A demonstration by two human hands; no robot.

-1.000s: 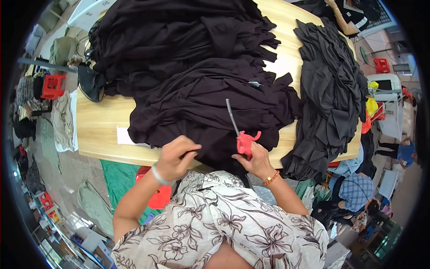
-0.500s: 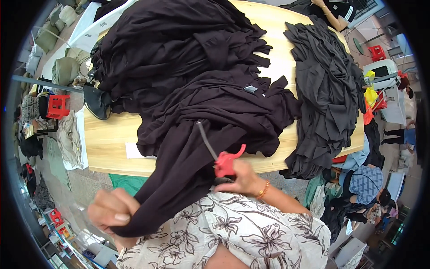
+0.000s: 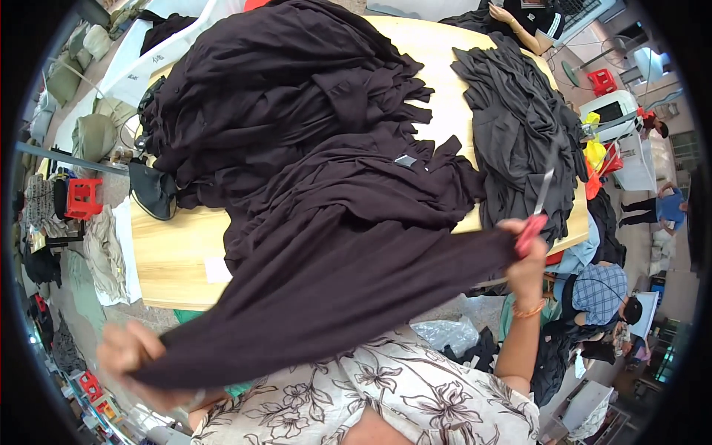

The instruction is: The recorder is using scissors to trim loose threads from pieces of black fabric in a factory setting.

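Observation:
A dark plum-black garment (image 3: pixel 334 297) is stretched across in front of me, joined to or lying against the crumpled cloth on the table. My left hand (image 3: pixel 133 360), slightly blurred, is closed on its lower left end. My right hand (image 3: pixel 525 271) is raised at the opposite end and grips a pair of red-handled scissors (image 3: pixel 531 233), blades pointing up. The cloth's right end also reaches those fingers and seems pinched there. A small pale label (image 3: pixel 405 160) shows on the dark cloth beyond.
A heap of dark garments (image 3: pixel 274 96) covers the light wooden table (image 3: pixel 167 252). A second pile of charcoal garments (image 3: pixel 519 126) lies to the right. A black pouch-like item (image 3: pixel 152 189) sits at the left edge. A person's arm (image 3: pixel 526 37) shows at the far right corner.
My right hand has swung right and up with the scissors, and the cloth now spans wide between both hands. My left hand has moved a little farther left. The view has shifted slightly.

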